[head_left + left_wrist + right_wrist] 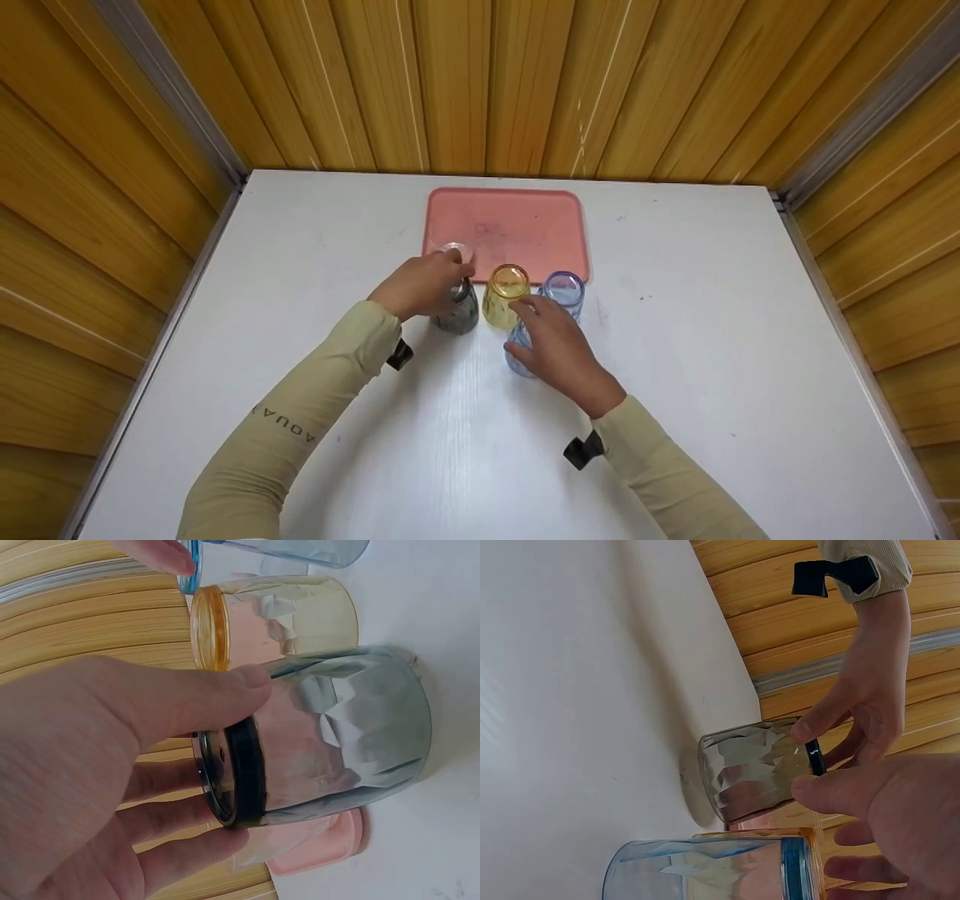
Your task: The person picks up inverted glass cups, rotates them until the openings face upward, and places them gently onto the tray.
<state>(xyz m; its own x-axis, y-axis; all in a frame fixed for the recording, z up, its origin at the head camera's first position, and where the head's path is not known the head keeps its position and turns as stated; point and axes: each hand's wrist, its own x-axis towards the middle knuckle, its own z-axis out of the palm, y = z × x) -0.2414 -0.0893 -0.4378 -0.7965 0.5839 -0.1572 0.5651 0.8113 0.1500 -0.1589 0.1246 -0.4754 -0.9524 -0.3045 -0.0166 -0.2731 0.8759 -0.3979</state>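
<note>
Grey glass (459, 320), inverted, approx. 9 o'clock of yellow glass (496, 309); my L hand (424, 285) pinches base end; prob. light, stiff, slippery, breakable; best gripped there; R hand (559, 352) loosely spread by front blue glass (521, 365), contact unclear

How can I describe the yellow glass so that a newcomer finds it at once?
Find the pink tray on the white table. Just on the person's side of the tray, look between the dark grey glass and the blue glasses. The yellow glass stands there; its amber ring on top sets it apart.
</note>
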